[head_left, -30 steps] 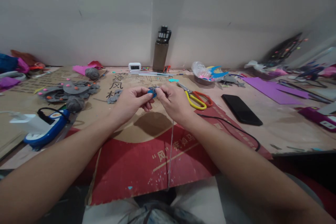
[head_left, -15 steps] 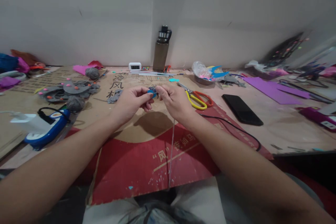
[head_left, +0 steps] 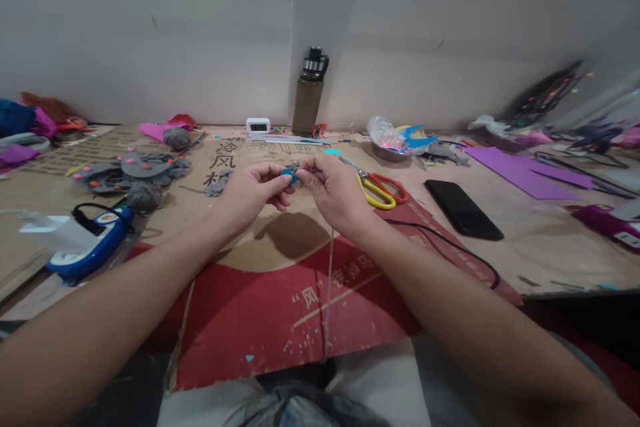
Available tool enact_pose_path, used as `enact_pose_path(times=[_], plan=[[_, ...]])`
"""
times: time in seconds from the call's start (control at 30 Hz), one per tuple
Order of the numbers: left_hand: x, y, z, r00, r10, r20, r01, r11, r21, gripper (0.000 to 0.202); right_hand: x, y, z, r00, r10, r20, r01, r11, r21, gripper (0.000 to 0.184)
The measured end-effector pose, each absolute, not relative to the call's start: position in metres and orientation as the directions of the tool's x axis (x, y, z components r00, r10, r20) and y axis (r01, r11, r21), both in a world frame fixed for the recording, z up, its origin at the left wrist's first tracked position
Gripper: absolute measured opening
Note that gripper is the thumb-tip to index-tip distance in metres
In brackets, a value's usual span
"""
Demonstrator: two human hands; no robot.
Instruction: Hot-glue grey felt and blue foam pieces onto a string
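My left hand (head_left: 247,195) and my right hand (head_left: 336,192) meet above the middle of the table, fingers pinched together. Between their fingertips sits a small blue round piece (head_left: 287,175) with a bit of grey material behind it. Both hands are closed on this piece. A thin pale thread (head_left: 329,287) hangs down from under my right hand toward my lap. Just right of my right hand lie scissors with yellow and orange handles (head_left: 376,188). The red and brown cardboard sheet (head_left: 280,320) lies under my forearms.
A dark bottle (head_left: 307,93) and a small white clock (head_left: 258,125) stand by the wall. A black phone (head_left: 463,199) and black cable (head_left: 450,247) lie right. Grey felt pieces (head_left: 130,172) and a blue and white device (head_left: 85,243) lie left. Purple sheets (head_left: 520,170) lie far right.
Both hands stay pinched on the blue piece and have shifted only slightly; the view has moved a little.
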State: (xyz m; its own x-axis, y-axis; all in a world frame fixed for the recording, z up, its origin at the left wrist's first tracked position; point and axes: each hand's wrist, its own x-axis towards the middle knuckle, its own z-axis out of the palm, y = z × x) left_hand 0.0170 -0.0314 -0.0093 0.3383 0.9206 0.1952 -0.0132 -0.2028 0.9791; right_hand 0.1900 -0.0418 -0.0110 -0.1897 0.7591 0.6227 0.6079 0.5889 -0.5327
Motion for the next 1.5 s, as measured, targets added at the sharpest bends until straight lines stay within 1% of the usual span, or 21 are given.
enact_pose_path(times=[0.23,0.47,0.73,0.97,1.37,1.5], plan=[[0.017,-0.032,-0.008,0.346,0.913,0.217,0.073,-0.257,0.964,0.021,0.187,-0.043,-0.01,-0.162,0.791,0.59,0.671,0.526,-0.522,0.018],[0.019,-0.037,-0.003,0.337,0.913,0.23,0.101,-0.278,0.955,0.022,0.185,-0.044,-0.009,-0.162,0.793,0.587,0.68,0.521,-0.517,0.019],[0.019,-0.037,-0.005,0.308,0.921,0.238,0.05,-0.266,0.963,0.022,0.182,-0.045,-0.01,-0.175,0.796,0.579,0.681,0.523,-0.513,0.018],[0.02,-0.036,-0.005,0.297,0.925,0.237,-0.009,-0.246,0.969,0.017,0.18,-0.045,-0.011,-0.182,0.778,0.601,0.678,0.542,-0.497,0.021],[0.023,-0.037,-0.005,0.264,0.942,0.208,-0.039,-0.205,0.978,0.009,0.174,-0.046,-0.013,-0.167,0.794,0.584,0.618,0.546,-0.566,0.02],[0.021,-0.036,-0.004,0.292,0.942,0.167,-0.028,-0.166,0.986,0.012,0.175,-0.042,-0.017,-0.136,0.807,0.574,0.59,0.532,-0.608,0.019]])
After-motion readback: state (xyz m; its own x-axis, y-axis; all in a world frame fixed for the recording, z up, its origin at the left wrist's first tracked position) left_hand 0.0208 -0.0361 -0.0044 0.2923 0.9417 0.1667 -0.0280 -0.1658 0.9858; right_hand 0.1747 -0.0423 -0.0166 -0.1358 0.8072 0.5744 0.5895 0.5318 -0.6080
